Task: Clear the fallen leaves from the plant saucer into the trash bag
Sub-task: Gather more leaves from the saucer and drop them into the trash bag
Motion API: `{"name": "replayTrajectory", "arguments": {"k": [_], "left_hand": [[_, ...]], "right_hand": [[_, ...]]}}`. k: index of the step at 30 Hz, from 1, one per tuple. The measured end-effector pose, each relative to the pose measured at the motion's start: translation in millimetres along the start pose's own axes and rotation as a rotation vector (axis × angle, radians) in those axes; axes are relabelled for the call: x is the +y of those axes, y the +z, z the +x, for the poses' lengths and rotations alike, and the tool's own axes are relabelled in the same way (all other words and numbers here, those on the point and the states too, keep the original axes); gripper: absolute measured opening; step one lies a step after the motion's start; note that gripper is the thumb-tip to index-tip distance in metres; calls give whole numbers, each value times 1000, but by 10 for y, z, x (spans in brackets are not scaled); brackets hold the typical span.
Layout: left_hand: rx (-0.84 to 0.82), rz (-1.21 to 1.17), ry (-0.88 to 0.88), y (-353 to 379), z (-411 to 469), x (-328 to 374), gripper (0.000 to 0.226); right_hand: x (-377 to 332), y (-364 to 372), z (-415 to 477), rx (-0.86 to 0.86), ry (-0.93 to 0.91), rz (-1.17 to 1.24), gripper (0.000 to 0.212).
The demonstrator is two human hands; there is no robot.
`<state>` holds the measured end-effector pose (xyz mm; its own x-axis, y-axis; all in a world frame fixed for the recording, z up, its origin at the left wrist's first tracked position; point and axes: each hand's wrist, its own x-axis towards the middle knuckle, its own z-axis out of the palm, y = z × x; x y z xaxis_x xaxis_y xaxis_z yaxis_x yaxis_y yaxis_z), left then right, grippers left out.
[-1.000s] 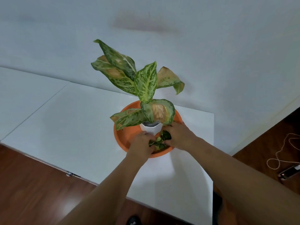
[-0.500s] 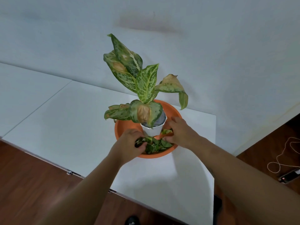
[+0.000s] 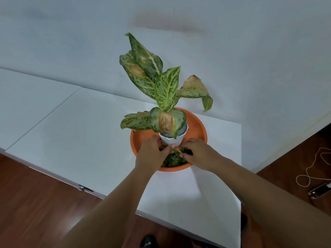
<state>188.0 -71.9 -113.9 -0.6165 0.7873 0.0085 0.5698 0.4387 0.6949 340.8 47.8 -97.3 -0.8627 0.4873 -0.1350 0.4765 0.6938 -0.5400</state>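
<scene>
An orange plant saucer (image 3: 198, 127) sits on a white table (image 3: 75, 133), with a small white pot (image 3: 172, 140) of a speckled green plant (image 3: 165, 90) standing in it. A heap of dark green fallen leaves (image 3: 173, 158) lies in the saucer's near side. My left hand (image 3: 152, 155) and my right hand (image 3: 198, 153) reach into the saucer from either side of the heap, fingers curled against the leaves. The hands cover part of the heap. No trash bag is in view.
A white wall stands right behind the plant. The table's right edge (image 3: 240, 176) drops to a brown wooden floor (image 3: 35, 203). A white cord (image 3: 313, 169) and a small dark device (image 3: 320, 193) lie on the floor at right. A metal latch (image 3: 83, 188) sits on the table's front edge.
The hands first spread apart to the sides of the leaf heap, then closed in on it from both sides. The view has shifted slightly; the plant looks more upright.
</scene>
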Motion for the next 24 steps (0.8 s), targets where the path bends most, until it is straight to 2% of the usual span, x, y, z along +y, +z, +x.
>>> {"name": "replayTrajectory", "arguments": {"k": [4,8,12,15,19,21,24], "left_hand": [[5,30,3,-10,56,-8,61],[19,69,-44,-8,125,19,50],[17,9,-73,-31,133,36,46],[-86,163,-73,-73,22,57,59],[-340,293,-79,-188,-58,101,77],[-412,323,-72,-190,-54,114,82],[-393,365,-42,-180,-49,124,76]], "right_hand": [[-34,103,-58,76,10,-8,35],[-45,166,-61,94,16,-53,34],[-72,140,-71,82,27,-43,37],[-112,93,-55,20,69,-88,58],[-159,-15,26,-43,165,-162,91],[-172,-51,86,-126,196,-201,93],[-223,-52,113,-213,175,-239,81]]}}
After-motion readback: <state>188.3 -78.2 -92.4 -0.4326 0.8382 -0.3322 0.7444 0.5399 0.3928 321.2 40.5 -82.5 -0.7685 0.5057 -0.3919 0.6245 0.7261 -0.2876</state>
